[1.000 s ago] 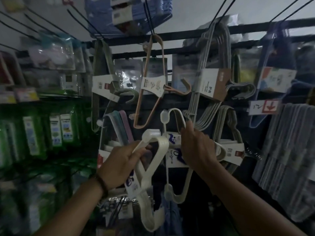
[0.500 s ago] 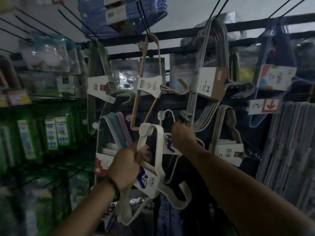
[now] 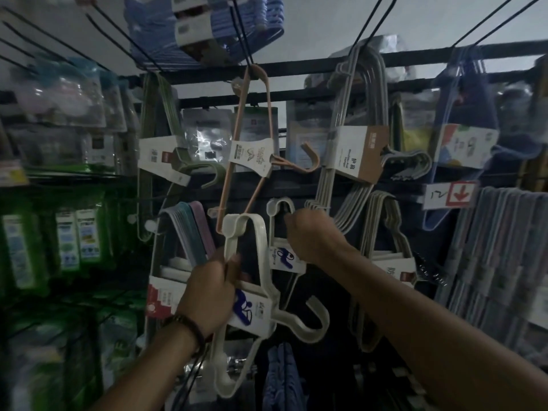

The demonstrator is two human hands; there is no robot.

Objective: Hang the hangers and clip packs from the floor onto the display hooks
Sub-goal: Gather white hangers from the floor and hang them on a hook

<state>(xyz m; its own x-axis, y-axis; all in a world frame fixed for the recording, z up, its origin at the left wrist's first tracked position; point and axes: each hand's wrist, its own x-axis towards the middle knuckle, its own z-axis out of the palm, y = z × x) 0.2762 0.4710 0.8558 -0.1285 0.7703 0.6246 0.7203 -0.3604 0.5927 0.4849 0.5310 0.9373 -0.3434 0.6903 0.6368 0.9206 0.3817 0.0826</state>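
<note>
cream hanger pack (image 3: 261, 315) in left grip (image 3: 207, 295); right grip (image 3: 314, 235) clasps hung white pack (image 3: 283, 259); peach hanger (image 3: 252, 155) overhead.

Single wide-angle head view, facing forward and tilted up at the rack (image 3: 296, 65) from close by; left hand (image 3: 207, 295) and right hand (image 3: 311, 237) reach in from below

Dim, underexposed view. The pale grey wall (image 3: 326, 25) at 12 o'clock is brightest. Green packets (image 3: 74, 241) at 9 o'clock are smeared by blur. Wide-angle distortion bends the edges; lower corners sink into shadow.
</note>
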